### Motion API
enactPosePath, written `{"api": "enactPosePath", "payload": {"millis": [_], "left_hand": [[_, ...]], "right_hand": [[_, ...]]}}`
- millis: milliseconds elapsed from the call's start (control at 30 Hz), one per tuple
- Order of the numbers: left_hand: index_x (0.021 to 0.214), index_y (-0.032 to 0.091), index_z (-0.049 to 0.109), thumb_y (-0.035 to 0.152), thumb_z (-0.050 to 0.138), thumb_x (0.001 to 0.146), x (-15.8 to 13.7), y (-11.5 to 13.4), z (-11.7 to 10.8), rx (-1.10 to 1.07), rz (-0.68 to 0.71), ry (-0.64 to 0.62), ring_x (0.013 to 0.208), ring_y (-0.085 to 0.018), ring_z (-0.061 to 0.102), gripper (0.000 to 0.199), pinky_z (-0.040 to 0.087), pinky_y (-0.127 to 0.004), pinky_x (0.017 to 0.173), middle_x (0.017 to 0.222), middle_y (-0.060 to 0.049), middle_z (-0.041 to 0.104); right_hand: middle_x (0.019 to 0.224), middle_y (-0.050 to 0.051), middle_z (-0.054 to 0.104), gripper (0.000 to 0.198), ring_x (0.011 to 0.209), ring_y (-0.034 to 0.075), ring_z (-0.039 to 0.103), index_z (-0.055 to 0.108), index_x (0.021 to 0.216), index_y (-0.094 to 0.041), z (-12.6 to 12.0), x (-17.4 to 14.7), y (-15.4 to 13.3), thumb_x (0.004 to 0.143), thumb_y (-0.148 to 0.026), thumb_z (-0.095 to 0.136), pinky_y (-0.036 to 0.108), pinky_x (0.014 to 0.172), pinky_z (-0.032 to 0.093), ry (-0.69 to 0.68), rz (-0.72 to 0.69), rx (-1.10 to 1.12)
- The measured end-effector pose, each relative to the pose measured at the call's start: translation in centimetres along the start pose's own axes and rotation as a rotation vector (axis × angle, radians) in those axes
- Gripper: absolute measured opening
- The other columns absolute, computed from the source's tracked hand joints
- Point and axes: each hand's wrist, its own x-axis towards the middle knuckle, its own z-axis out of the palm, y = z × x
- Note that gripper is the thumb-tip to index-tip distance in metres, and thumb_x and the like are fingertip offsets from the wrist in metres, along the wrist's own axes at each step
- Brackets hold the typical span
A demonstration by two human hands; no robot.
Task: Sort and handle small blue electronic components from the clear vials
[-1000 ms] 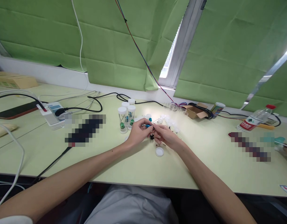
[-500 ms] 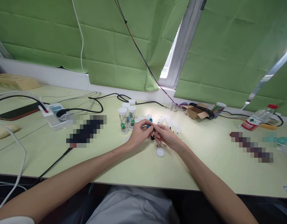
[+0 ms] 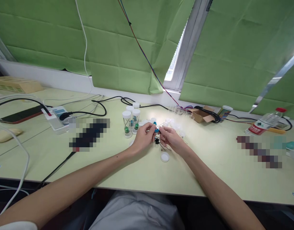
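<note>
My left hand (image 3: 145,136) and my right hand (image 3: 172,139) meet over the table, fingers pinched together. Between their fingertips is a small blue piece (image 3: 157,130), dark at its right end; its exact kind is too small to tell. Just behind it stands another blue piece (image 3: 154,123). Below the fingers lies a small black part (image 3: 157,141), with thin rods beside it. A round white lid (image 3: 165,157) rests nearer to me. Left of my left hand stand several clear tubes (image 3: 127,123) with white caps, green balls inside two of them.
Clear and white plastic pieces (image 3: 177,126) lie behind my right hand. Farther back is an open cardboard box (image 3: 199,115) with black cable. A bottle (image 3: 264,123) leans at the right. At the left are a power strip (image 3: 56,119) and a phone (image 3: 22,114).
My fingertips have drawn slightly apart, and more of the blue piece shows between them. The view has shifted a little; the tubes and lid stay in place.
</note>
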Motion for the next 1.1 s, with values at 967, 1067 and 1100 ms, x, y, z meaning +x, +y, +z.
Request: {"api": "enactPosePath", "payload": {"millis": [967,1067,1100], "left_hand": [[0.078,0.020,0.055,0.042,0.055,0.091,-0.29,0.24,0.09,0.014,0.011,0.029,0.046,-0.010,0.049,0.026,0.039,-0.024,0.048,0.056,0.004,0.054],[0.078,0.020,0.054,0.043,0.055,0.091,-0.28,0.22,0.15,0.011,0.020,0.027,0.046,-0.010,0.049,0.026,0.039,-0.023,0.048,0.055,0.004,0.053],[0.077,0.020,0.054,0.043,0.055,0.091,-0.28,0.23,0.16,0.009,0.016,0.029,0.046,-0.010,0.049,0.027,0.039,-0.023,0.048,0.055,0.004,0.053]], "right_hand": [[0.047,-0.004,0.048,0.056,0.038,0.009,0.048,0.059,0.066,-0.016,0.20,0.16,0.19,0.080,-0.069,0.060,0.022,0.039,0.037,0.052,0.014,-0.163],[0.043,-0.002,0.047,0.063,0.035,0.010,0.047,0.059,0.061,-0.015,0.31,0.18,0.19,0.082,-0.074,0.053,0.023,0.037,0.036,0.057,0.047,-0.196],[0.044,-0.001,0.048,0.063,0.036,0.010,0.048,0.058,0.062,-0.015,0.36,0.16,0.18,0.082,-0.074,0.052,0.023,0.036,0.036,0.059,0.047,-0.198]]}}
